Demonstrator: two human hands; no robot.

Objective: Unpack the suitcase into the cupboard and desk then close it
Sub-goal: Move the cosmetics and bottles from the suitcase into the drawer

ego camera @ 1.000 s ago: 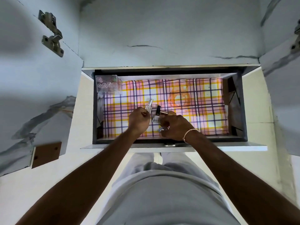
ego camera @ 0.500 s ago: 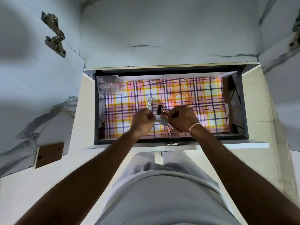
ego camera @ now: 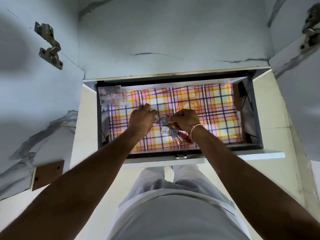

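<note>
Small bottles [ego camera: 168, 130] are being gripped over the open drawer [ego camera: 254, 125] by both hands' curled fingers [ego camera: 174, 116].

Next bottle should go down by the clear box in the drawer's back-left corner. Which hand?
Left, probably. The left hand is nearer the clear box and appears to hold a single small bottle. The right hand sits mid-drawer clutching a bunch of bottles and would have to cross over.
</note>
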